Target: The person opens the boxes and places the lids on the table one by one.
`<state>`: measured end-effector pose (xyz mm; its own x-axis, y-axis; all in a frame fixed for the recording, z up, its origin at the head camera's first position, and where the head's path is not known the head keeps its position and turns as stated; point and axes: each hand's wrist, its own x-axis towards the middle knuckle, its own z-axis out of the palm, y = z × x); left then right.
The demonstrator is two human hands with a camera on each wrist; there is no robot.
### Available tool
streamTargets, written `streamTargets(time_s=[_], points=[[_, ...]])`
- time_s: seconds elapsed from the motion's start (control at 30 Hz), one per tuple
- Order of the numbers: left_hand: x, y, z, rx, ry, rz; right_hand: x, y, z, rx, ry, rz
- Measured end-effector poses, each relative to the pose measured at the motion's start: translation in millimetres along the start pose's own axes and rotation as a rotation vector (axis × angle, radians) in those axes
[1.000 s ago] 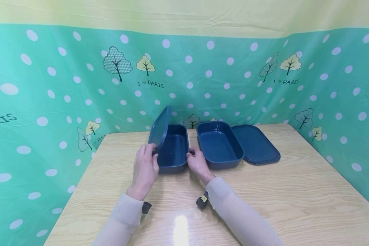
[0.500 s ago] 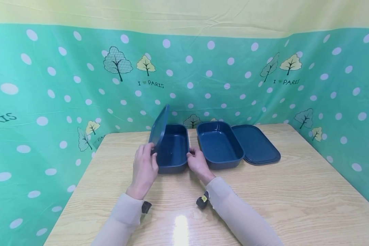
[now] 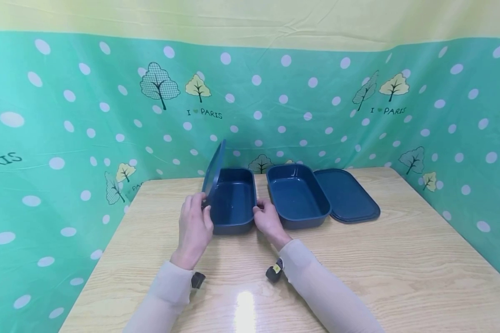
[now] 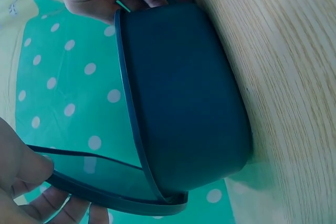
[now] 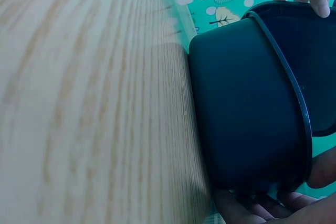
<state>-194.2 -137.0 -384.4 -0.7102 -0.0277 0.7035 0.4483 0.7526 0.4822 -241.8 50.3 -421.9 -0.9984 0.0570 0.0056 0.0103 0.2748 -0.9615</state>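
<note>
On the table in the head view stands a dark blue rectangular food container [image 3: 233, 229], its inside bare. My left hand [image 3: 194, 231] pinches the lid [image 3: 215, 167] by its near edge, thumb on the inner face. The lid is tipped up steeply along the container's left side, and in the left wrist view the lid [image 4: 121, 201] overlaps the container's rim. My right hand [image 3: 270, 223] grips the container's right wall. In the right wrist view the fingers of the right hand [image 5: 294, 208] lie low along that wall with the thumb up by the rim.
Just right of my right hand is a second blue container [image 3: 298, 223] without its lid. Another blue lid [image 3: 351, 196] lies flat beside it, partly under its right edge. A green dotted curtain [image 3: 250, 101] hangs behind the wooden table [image 3: 400, 263].
The lid has swung further upright and to the left, showing more of the container's inside. My left hand has shifted slightly left with it; my right hand stays put.
</note>
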Motion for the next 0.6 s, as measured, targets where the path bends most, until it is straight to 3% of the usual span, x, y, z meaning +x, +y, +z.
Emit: streamTargets(time_s=[0.6], points=[[1.1,-3.8,-0.7,-0.039,0.068,-0.035,-0.4,-0.2,0.5,-0.005,0.003,-0.017]])
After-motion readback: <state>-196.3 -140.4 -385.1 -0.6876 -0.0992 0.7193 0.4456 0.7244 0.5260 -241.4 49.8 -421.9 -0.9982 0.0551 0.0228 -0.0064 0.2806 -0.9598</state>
